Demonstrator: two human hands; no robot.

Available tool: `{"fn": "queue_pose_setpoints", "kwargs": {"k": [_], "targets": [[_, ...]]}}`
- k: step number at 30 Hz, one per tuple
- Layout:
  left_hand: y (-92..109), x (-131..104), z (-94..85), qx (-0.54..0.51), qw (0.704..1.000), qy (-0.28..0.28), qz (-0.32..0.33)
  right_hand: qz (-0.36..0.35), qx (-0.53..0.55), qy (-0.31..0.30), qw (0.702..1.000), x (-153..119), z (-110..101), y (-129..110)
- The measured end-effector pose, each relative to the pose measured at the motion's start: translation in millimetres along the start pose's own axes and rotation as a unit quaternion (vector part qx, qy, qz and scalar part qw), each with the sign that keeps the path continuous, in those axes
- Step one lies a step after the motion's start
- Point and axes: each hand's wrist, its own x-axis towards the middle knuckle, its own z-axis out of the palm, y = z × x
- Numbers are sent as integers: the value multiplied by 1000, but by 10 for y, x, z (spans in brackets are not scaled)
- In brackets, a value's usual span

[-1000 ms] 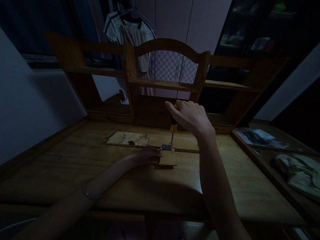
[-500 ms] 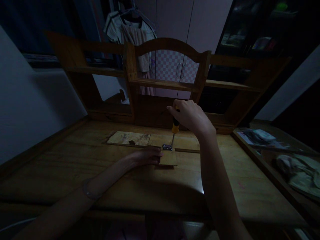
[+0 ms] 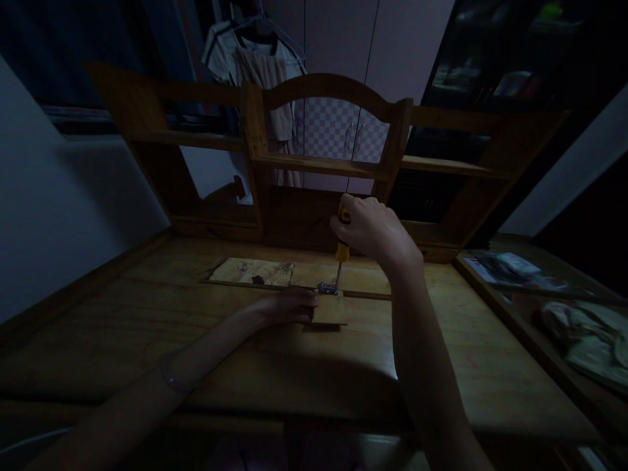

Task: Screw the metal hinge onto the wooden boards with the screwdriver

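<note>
My right hand (image 3: 375, 229) is wrapped round the black and yellow handle of a screwdriver (image 3: 343, 252). The shaft points down, its tip at a small metal hinge (image 3: 327, 288). That hinge lies between a long wooden strip (image 3: 363, 280) and a small square wooden piece (image 3: 330, 309). From the left, my left hand (image 3: 290, 305) grips the small piece at its left edge; the fingertips are dim. A worn, stained patch (image 3: 252, 271) covers the left part of the strip.
A wooden shelf unit (image 3: 321, 167) stands along the back of the wooden desk (image 3: 196, 340). At the right are papers and plastic (image 3: 513, 265) and a pale cloth bag (image 3: 596, 340). Clothes (image 3: 275, 65) hang behind the shelf.
The fingers of my right hand have shifted slightly round the screwdriver handle, with the wrist turned a little. My left hand, the hinge and the wooden piece have stayed in place.
</note>
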Motion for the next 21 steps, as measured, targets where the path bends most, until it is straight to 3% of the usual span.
{"fn": "queue_pose_setpoints", "kwargs": {"k": [3,7,13,21], "targets": [[17,-7,17,5,1000,10,-2,25,-12,-17,999,-30,-39,-11],[3,-4,7,6,1000,10,-3,-10,45,-41,998,-34,-52,-4],[-44,32,-39,2,1000,-14,10,14,-23,-27,999,-26,-36,-39],[-3,1,10,-7,1000,11,1,-18,45,-51,997,-33,-45,-6]]}}
